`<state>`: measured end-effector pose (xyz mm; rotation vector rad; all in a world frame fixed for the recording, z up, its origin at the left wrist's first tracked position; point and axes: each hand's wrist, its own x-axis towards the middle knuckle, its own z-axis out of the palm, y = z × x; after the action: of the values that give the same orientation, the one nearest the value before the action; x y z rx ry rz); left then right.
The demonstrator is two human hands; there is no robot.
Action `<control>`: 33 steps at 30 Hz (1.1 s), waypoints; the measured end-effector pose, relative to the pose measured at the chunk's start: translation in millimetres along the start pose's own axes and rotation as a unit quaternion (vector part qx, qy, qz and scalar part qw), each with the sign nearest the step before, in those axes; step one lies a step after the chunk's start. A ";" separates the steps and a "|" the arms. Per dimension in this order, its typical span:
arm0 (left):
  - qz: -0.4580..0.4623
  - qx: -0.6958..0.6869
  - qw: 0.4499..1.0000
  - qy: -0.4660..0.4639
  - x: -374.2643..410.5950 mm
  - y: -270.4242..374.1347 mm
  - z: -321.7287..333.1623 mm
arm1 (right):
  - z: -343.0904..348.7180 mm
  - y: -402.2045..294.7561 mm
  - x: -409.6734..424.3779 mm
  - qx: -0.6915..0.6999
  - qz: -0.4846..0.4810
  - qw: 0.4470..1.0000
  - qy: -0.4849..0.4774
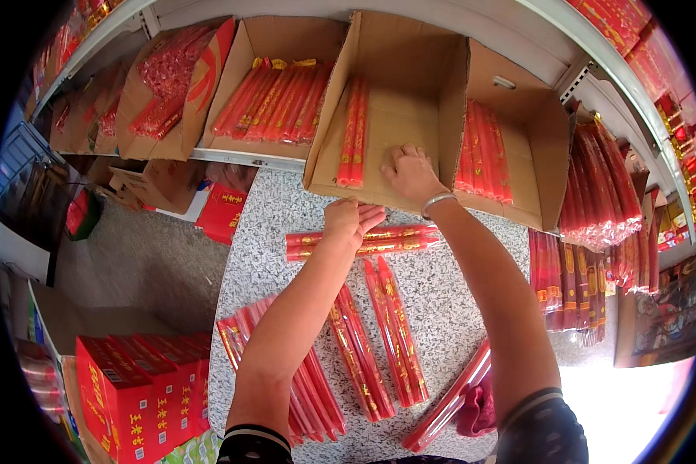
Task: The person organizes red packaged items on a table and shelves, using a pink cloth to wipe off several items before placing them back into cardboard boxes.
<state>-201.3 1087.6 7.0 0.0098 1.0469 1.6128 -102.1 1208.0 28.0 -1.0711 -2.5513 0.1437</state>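
Observation:
My right hand [410,172] reaches into an open cardboard box [409,69], its bent fingers against the bare cardboard floor and nothing seen in them. Beside it in the box lies a wrapped pair of red candles [354,133]. Just outside the box's front edge is my left hand [348,220], fingers apart and holding nothing visible. Partly beneath that hand, red candles with gold decoration [397,239] lie crosswise on the speckled tabletop [441,301]. Closer to me are two more candle pairs, one on the left [362,354] and one on the right [395,330].
Boxes with candles flank this one, left [272,104] and right [484,151]. More wrapped candles [316,394] lie under my left forearm. By my right arm are a wrapped candle bundle [449,400] and a dark red cloth [477,409]. Red cartons [145,394] stand at lower left.

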 end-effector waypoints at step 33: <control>0.005 0.029 1.000 -0.001 30.9 28.2 -33.9 | -11.5 -32.1 -106.4 0.146 -0.152 0.971 0.115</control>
<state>-251.6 1092.9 -11.6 0.0558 1.0924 1.5900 -50.9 1109.6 14.8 -0.5457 -2.3554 0.2847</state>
